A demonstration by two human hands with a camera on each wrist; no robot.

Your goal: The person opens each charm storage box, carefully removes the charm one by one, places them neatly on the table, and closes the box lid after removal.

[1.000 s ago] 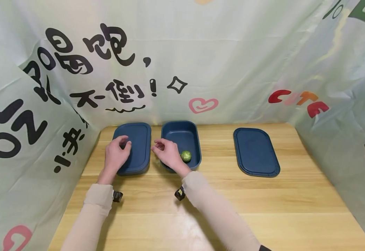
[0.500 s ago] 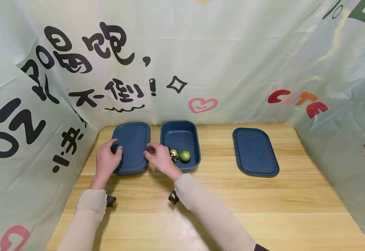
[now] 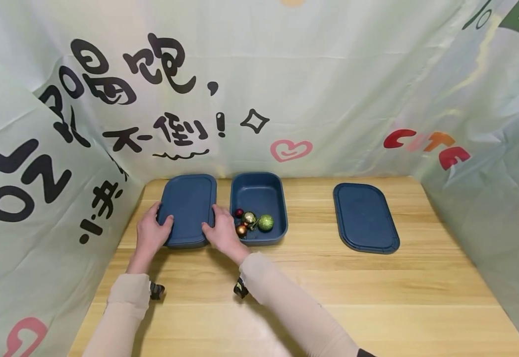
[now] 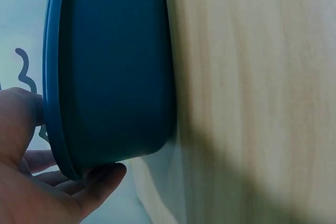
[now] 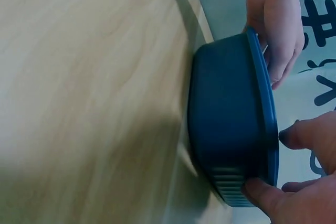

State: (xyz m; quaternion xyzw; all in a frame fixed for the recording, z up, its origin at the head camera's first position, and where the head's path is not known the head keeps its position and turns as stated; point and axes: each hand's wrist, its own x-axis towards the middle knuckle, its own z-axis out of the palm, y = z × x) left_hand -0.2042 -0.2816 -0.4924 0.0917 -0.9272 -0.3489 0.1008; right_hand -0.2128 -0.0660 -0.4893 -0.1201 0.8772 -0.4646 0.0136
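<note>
A dark blue lunch box (image 3: 190, 208) with its lid on stands at the back left of the table. My left hand (image 3: 150, 234) grips its left side; in the left wrist view the thumb lies over the lid and fingers (image 4: 107, 179) reach beneath the rim. On the opposite side my right hand (image 3: 223, 232) holds the box, thumb by the lid top and a finger (image 5: 260, 192) against the side under the rim. Just right stands a second, lidless blue box (image 3: 281, 203) holding a green glitter ball (image 3: 265, 222), a gold ball (image 3: 248, 218), a copper ball (image 3: 241, 230) and a small red ball (image 3: 239, 212).
A separate blue lid (image 3: 366, 217) lies flat on the wooden table (image 3: 330, 287), toward the right. Printed cloth (image 3: 339, 89) hangs behind the table and along both sides. The open box is close beside my right hand.
Both hands have shifted left and down onto the lidded box and now grip its two sides. As the right hand moved off the open box, more balls came into sight.
</note>
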